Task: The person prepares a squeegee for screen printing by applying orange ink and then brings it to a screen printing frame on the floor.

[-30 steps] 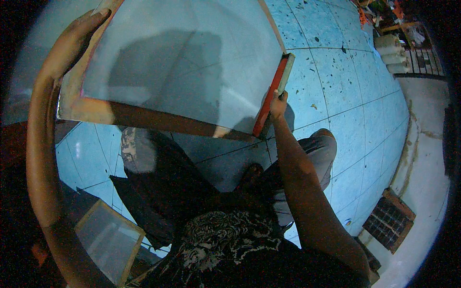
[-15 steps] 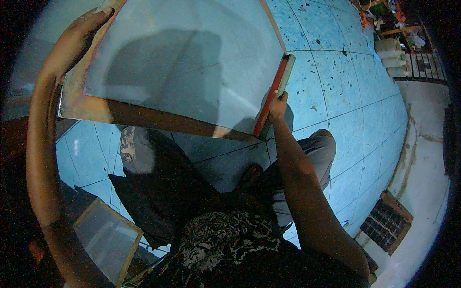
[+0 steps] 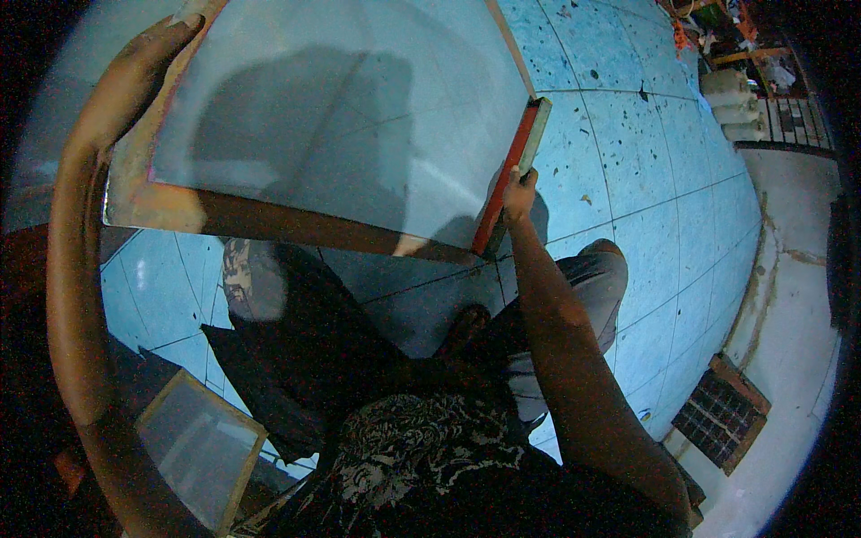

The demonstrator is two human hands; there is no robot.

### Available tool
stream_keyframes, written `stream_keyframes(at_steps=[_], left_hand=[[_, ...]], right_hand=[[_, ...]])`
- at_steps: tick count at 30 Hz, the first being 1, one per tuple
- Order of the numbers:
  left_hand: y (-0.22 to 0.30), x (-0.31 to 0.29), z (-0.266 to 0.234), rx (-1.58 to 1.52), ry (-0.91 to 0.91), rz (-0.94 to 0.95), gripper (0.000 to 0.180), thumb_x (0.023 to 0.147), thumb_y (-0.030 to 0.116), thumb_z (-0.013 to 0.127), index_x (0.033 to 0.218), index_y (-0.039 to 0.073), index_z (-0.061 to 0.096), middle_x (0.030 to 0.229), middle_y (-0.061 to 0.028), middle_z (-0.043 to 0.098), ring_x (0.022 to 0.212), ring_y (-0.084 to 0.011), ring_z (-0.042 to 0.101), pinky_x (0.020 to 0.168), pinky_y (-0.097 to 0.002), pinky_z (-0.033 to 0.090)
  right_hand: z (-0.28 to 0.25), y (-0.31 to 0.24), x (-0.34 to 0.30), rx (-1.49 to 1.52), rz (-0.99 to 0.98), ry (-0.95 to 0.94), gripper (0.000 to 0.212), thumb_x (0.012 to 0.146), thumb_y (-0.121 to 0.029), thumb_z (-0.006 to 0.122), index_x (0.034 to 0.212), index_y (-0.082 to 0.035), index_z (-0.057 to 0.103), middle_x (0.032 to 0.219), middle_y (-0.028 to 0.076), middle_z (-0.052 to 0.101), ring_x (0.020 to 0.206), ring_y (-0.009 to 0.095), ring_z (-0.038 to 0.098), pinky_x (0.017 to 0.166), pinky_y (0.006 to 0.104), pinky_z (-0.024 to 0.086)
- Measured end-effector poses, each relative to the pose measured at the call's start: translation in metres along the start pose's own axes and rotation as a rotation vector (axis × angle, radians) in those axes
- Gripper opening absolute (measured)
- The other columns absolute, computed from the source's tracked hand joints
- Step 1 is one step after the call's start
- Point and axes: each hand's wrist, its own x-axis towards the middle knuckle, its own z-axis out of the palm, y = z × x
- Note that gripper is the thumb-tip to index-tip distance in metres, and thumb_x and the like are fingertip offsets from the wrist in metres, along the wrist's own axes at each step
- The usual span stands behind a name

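Note:
A large wood-framed mesh screen (image 3: 296,134), like a screen-printing frame, is held up in front of me over my knees. Its mesh is see-through, and a dark shadow falls across it. At the far left, my left hand (image 3: 148,67) grips the frame's left side, thumb near the upper end; the other fingers are hidden. My right hand (image 3: 519,193) is closed around the frame's right side, a bar (image 3: 516,157) with a red face and a pale green outer edge. The near side of the frame, stained brown, runs between both hands.
Blue tiles with dark specks make up the floor (image 3: 646,215). A smaller mesh frame (image 3: 202,448) leans at the lower left. On the right, a wooden-framed grille (image 3: 722,414) stands against the pale wall (image 3: 794,215). Pale rolls (image 3: 728,103) and clutter lie at the upper right.
The frame's left end has shifted slightly to the left and toward me, with my left hand on it. My right hand has hardly moved, still gripping the right side.

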Motion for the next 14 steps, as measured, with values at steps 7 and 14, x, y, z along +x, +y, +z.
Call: stream_keyframes(at_steps=[7,14], left_hand=[[-0.010,0.005,-0.005,0.057,-0.015,-0.026,0.071,0.089,0.054,0.049,0.137,0.002,0.046,0.143,-0.0172,0.041,0.135,-0.0286,0.034,0.112,-0.0370,0.023],[-0.042,0.022,-0.023,-0.054,-0.116,-0.051,0.076,0.088,0.057,0.050,0.139,0.002,0.041,0.144,-0.0157,0.041,0.136,-0.0276,0.034,0.113,-0.0366,0.022]], right_hand=[[-0.002,0.006,0.002,-0.014,-0.083,0.037,0.048,0.092,-0.046,0.050,0.119,-0.007,0.041,0.090,0.023,0.064,0.082,0.044,0.063,0.071,0.0503,0.048],[0.005,0.043,0.019,0.024,0.001,-0.047,0.054,0.091,-0.047,0.053,0.126,-0.009,0.039,0.100,0.022,0.065,0.090,0.040,0.064,0.077,0.0466,0.049]])
